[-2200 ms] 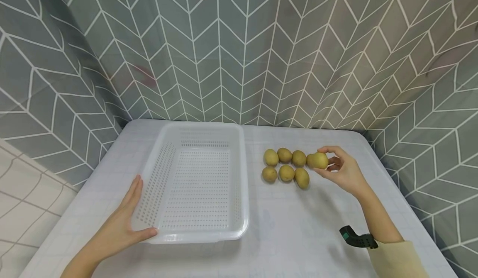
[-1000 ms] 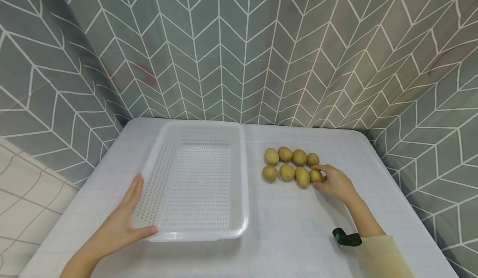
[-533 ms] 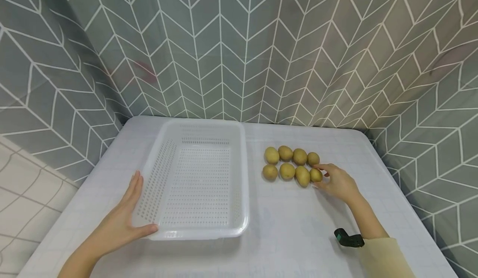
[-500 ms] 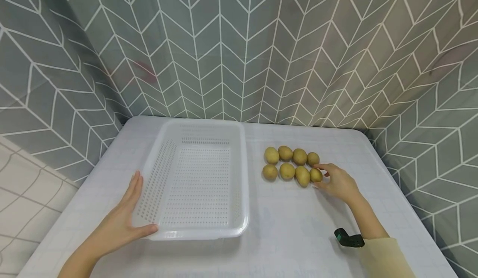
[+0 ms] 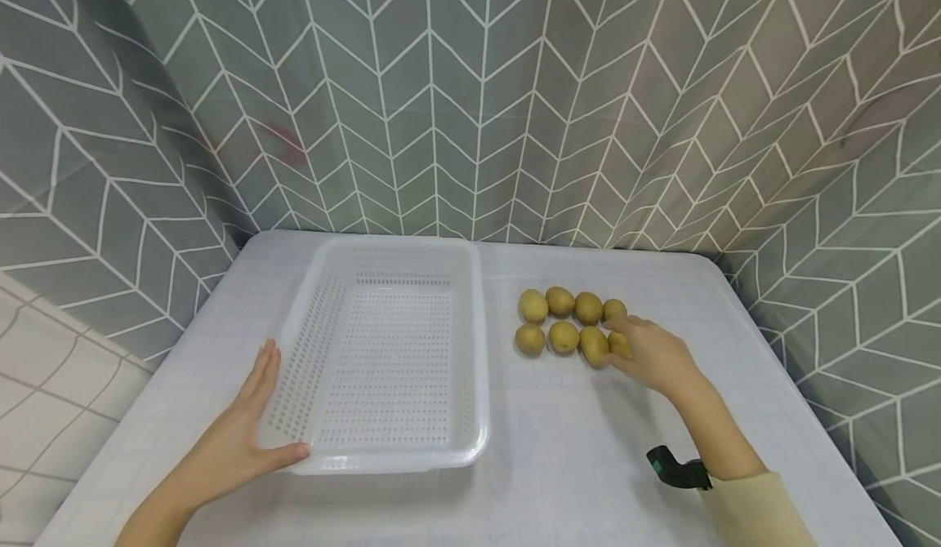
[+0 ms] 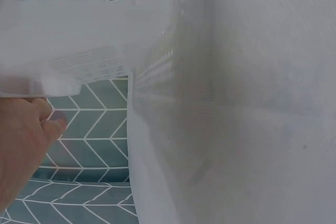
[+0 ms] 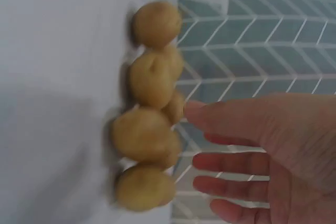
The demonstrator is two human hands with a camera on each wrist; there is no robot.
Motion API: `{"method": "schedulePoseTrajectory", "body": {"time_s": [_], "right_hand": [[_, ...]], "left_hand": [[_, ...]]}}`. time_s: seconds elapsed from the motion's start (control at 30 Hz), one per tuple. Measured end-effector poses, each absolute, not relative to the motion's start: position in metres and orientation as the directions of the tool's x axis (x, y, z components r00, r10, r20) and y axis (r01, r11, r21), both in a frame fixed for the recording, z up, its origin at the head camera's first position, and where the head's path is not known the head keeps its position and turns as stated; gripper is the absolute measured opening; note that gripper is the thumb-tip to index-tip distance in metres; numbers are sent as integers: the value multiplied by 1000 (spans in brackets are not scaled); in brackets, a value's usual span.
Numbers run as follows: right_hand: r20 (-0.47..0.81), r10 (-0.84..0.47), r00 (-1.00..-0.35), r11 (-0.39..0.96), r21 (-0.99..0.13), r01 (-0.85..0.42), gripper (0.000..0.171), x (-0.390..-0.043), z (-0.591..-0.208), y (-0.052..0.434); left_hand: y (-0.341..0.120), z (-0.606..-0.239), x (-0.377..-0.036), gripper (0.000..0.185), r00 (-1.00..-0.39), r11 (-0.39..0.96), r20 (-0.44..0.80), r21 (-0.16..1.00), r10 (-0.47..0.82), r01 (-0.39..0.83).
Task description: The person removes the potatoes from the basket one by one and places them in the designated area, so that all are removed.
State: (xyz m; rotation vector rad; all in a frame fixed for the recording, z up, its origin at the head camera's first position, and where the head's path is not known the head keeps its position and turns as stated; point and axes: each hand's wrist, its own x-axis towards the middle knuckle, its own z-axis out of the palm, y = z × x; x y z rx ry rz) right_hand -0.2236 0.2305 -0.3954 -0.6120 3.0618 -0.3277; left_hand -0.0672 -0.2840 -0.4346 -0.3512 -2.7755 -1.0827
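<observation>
Several yellow potatoes stand in two rows on the white tabletop, the back row with a potato and the front row with a larger potato. My right hand hovers over the right end of the rows, partly covering the last front potato. In the right wrist view the fingers are extended beside the potatoes with nothing between them. My left hand lies along the left side of a white perforated basket, fingers straight, thumb at its front rim.
The basket holds nothing and stands left of the potatoes on the table. A patterned grey curtain rises behind the table's back edge and at both sides. A black strap device is on the right wrist.
My right hand set a potato down at the right end of the front row, then let go of it and rose slightly up and leftward. The left hand and basket stay put.
</observation>
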Motion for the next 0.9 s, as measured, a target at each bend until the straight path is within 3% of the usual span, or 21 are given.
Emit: {"method": "schedulePoseTrajectory", "body": {"time_s": [0.57,0.9], "right_hand": [[99,-493,-864,861,-84,-501,61,-212,-359,156],[117,-568,-815,816,-55,-576,56,-220,-350,118]], "left_hand": [[-283,-432,-67,128,-966,703,206,663,159,257],[-284,-433,-66,128,-963,716,216,647,159,263]]}}
